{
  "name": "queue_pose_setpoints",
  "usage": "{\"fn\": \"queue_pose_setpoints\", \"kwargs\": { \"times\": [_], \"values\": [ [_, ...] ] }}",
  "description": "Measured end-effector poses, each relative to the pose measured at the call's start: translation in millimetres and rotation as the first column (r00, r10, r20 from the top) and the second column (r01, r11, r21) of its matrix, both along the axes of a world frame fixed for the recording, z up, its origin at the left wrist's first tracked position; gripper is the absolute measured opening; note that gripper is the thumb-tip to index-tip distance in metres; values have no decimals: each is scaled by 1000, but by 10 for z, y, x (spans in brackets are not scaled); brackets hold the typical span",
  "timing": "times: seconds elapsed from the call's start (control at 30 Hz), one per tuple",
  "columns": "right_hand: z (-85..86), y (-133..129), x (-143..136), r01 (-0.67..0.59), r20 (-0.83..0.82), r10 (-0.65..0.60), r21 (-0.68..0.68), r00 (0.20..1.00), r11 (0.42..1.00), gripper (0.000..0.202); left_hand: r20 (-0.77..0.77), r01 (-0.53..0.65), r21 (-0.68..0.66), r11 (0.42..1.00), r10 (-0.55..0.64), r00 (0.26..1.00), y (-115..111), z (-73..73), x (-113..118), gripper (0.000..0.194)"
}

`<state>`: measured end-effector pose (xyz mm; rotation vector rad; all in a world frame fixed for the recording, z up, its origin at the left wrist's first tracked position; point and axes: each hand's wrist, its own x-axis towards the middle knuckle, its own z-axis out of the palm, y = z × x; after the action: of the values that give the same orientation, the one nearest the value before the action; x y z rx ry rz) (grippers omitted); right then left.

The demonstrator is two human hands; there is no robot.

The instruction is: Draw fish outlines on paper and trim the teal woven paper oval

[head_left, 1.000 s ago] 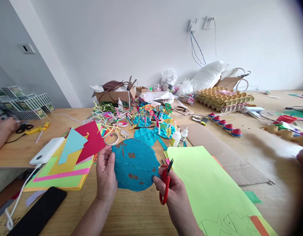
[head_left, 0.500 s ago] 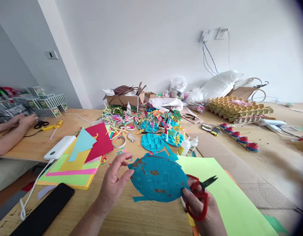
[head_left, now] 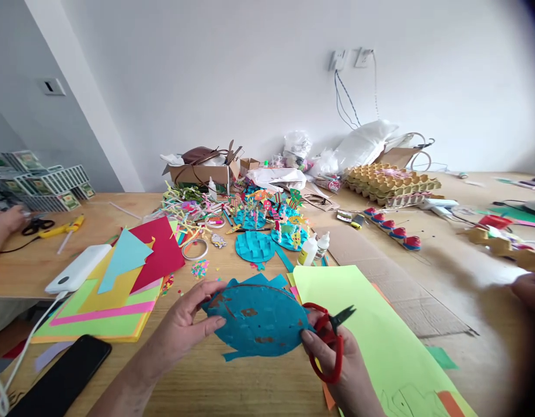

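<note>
Above the near part of the table I hold up a round cardboard disc covered in blue paper, with brown patches showing through and loose paper flaps along its edges. My left hand is closed on the left edge, thumb on the near face. At the opposite edge my right hand pinches the disc between thumb and fingers. Red-handled scissors hang in that same hand, dark blades pointing up and right. Behind lies another blue disc, close to decorated blue discs and white glue bottles.
Light green paper lies at right, over cardboard. Coloured sheets, a power bank and a black phone are at left. Egg trays stand far right. Other people's hands show left and right.
My left hand has closed onto the disc's left edge, where its fingers were apart before. The view has turned right, and another person's hand now shows at the right edge.
</note>
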<state>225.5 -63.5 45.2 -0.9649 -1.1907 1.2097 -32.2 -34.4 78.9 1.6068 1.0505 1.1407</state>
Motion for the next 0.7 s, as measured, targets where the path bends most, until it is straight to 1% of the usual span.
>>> {"fn": "queue_pose_setpoints", "kwargs": {
  "times": [0.07, 0.13, 0.2, 0.3, 0.37, 0.43, 0.5, 0.53, 0.6, 0.7],
  "values": [
    [47, -13, 15, 20, 54, -26, 100, 998, 995, 19, -39, 25, 115, 993, -21, 999, -9, 39, -2, 33],
    [116, -42, 26, 25, 131, -52, 202, 990, 979, 17, -52, 46, 200, 979, -36, 998, -21, 90, 11, 31],
    [191, -84, 40, 12, 228, -75, 267, 971, 964, 12, -61, 40, 253, 967, -26, 998, -42, 126, 26, 27],
    [276, -144, 71, -43, 358, -98, 365, 929, 930, 13, -83, 20, 301, 954, 6, 997, -85, 128, 27, 19],
    [301, -160, 91, -95, 421, -91, 401, 902, 911, 14, -68, 13, 311, 950, 8, 998, -106, 104, 13, 13],
    [301, -150, 96, -139, 448, -87, 446, 890, 884, 16, -46, 17, 328, 944, -1, 999, -115, 70, -2, 8],
    [283, -121, 77, -143, 442, -112, 503, 890, 853, 16, -24, 21, 337, 941, -14, 1000, -114, 32, -13, 6],
    [270, -104, 59, -131, 438, -129, 515, 890, 847, 16, -7, 24, 327, 945, -23, 1000, -112, 12, -18, 7],
    [242, -72, 9, -108, 435, -143, 502, 889, 858, 14, 48, 24, 284, 959, -39, 998, -109, -27, -28, 12],
    [214, -38, -70, -95, 454, -125, 433, 882, 897, 13, 129, 16, 215, 977, -44, 991, -109, -69, -61, 18]
  ]
}}
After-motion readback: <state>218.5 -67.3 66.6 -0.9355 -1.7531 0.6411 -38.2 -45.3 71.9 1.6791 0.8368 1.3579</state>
